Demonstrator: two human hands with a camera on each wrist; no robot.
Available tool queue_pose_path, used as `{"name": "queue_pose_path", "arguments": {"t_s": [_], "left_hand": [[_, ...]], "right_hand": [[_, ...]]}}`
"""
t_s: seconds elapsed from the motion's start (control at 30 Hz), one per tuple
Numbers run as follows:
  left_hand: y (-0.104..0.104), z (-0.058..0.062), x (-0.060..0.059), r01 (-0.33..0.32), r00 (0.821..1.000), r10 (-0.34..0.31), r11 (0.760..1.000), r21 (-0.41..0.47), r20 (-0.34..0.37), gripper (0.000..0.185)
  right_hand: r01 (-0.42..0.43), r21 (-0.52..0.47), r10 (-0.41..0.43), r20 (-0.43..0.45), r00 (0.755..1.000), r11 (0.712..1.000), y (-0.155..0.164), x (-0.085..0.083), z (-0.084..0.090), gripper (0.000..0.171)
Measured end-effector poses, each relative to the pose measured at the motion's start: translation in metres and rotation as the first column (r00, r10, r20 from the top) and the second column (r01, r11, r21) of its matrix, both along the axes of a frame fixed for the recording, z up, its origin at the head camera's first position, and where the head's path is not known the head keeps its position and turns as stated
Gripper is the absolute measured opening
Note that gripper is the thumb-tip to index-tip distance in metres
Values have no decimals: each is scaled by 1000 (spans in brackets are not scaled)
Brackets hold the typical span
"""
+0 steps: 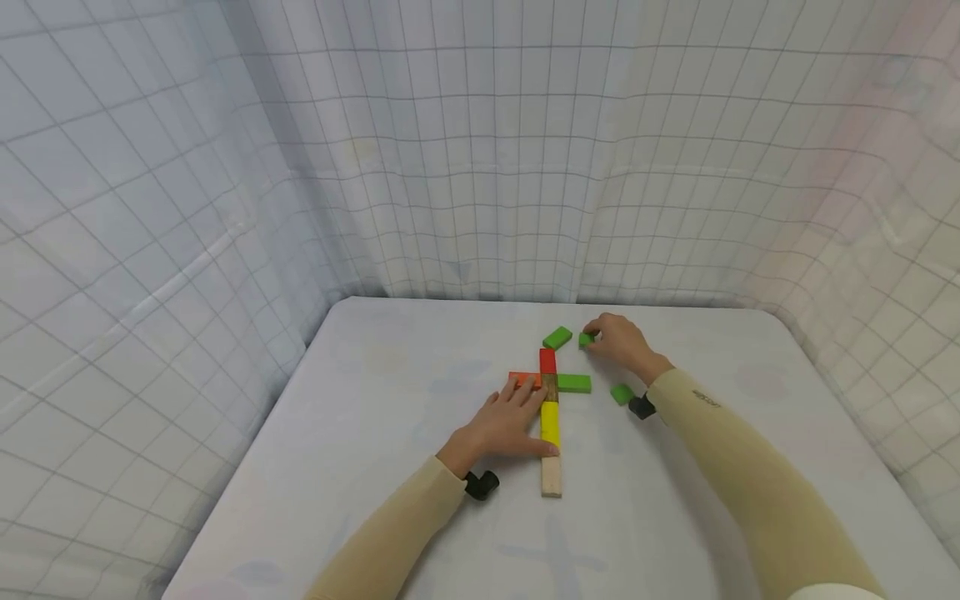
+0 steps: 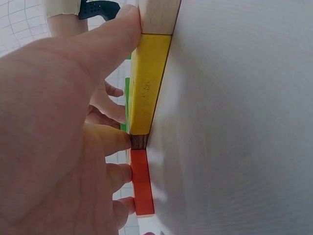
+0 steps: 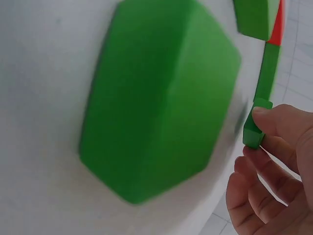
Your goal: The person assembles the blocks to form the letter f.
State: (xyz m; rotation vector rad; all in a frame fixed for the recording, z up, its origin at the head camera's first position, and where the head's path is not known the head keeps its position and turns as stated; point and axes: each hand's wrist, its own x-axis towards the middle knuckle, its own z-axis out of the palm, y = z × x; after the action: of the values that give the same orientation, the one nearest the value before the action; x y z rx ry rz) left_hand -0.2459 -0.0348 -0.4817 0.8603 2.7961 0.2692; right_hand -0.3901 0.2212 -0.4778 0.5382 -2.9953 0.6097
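A: Where is the left hand (image 1: 504, 425)?
B: Flat, fingers straight, pressing the row of yellow (image 1: 551, 422), brown and red wooden blocks (image 1: 547, 361) from nine o'clock.
A: And the right hand (image 1: 621, 344)?
B: Fingertips pinch a small green wooden block (image 1: 586, 339), on the white table (image 1: 390, 392) at one o'clock of the row, beside another green block (image 1: 557, 337).

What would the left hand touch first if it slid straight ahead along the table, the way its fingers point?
Probably the orange block: the left hand lies flat beside the yellow block, and its fingers already reach the orange block's near edge. Whether they touch it is unclear.
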Motion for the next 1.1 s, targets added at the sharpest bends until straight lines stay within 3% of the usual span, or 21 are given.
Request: {"name": "queue_pose_path", "arguments": {"t_s": [0.23, 1.1], "left_hand": [[1, -2, 2, 3, 1000, -3, 1000, -24, -5, 103], [1, -2, -2, -1, 1000, 1, 1000, -30, -17, 102]], "right_hand": [[42, -17, -41, 35, 999, 999, 4, -4, -11, 32], [135, -72, -133, 31, 991, 988, -11, -16, -10, 33]]}}
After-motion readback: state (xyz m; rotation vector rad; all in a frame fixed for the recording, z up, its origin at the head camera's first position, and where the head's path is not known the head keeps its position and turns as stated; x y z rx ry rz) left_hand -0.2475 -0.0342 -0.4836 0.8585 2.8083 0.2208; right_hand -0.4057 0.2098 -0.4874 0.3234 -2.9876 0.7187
